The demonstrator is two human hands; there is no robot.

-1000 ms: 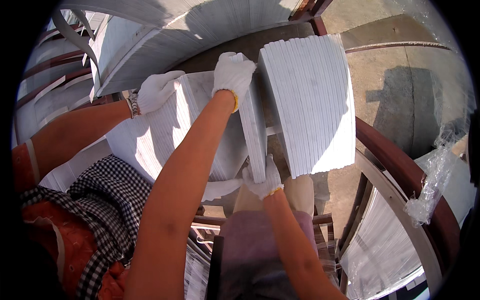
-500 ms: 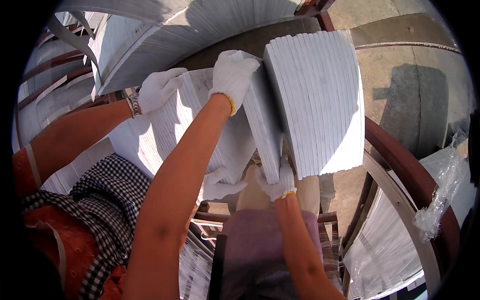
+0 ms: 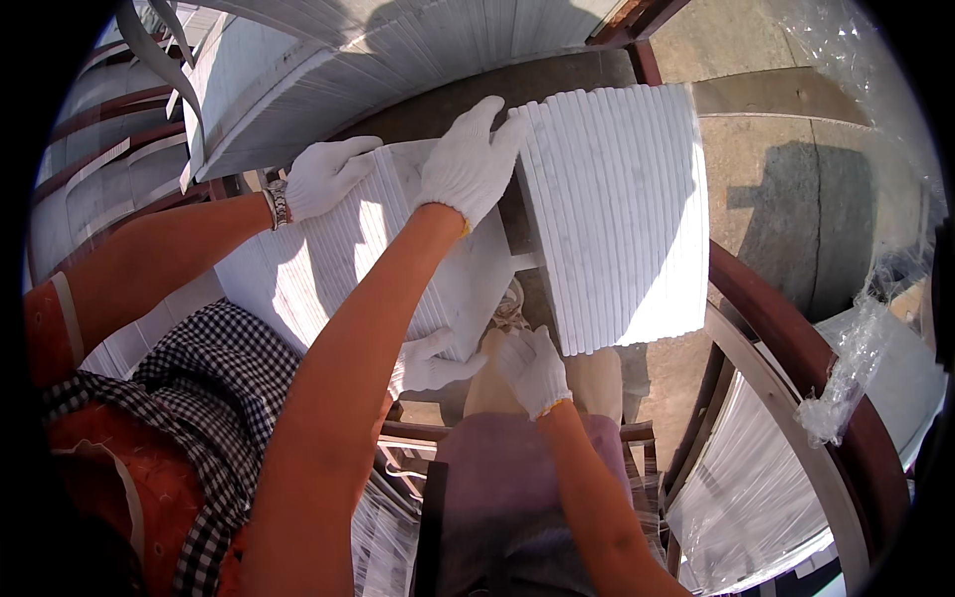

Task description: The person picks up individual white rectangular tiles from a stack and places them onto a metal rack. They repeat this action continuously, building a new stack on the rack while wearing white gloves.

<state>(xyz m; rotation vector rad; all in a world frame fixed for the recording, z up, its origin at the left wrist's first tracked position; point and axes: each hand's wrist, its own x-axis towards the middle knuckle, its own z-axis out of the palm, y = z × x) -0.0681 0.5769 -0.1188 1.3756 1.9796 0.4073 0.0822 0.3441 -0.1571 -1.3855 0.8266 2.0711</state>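
My left hand (image 3: 470, 164), in a white knit glove, has its fingers apart at the far left corner of the right stack of white-grey stone slabs (image 3: 622, 219), its fingertips at the edge. My right hand (image 3: 535, 370), gloved too, is below the gap between the stacks, in front of my knees. Its fingers point away and are slightly bent, with nothing seen in them. Left of the gap leans another row of slabs (image 3: 328, 239). A co-worker's gloved hands, one at the far edge (image 3: 333, 177) and one at the near edge (image 3: 433, 363), steady that row.
A long row of slabs (image 3: 477, 55) stands across the far side. Dark red metal beams (image 3: 786, 318) curve along the right, with clear plastic wrap (image 3: 846, 388) hanging on one. Wrapped slabs (image 3: 756, 478) lie at the near right. Concrete floor (image 3: 746, 149) shows beyond the right stack.
The few slabs between my hands now stand against the right stack, opening a gap beside the left row. Both my hands have let go; the right has drawn back slightly to the left.
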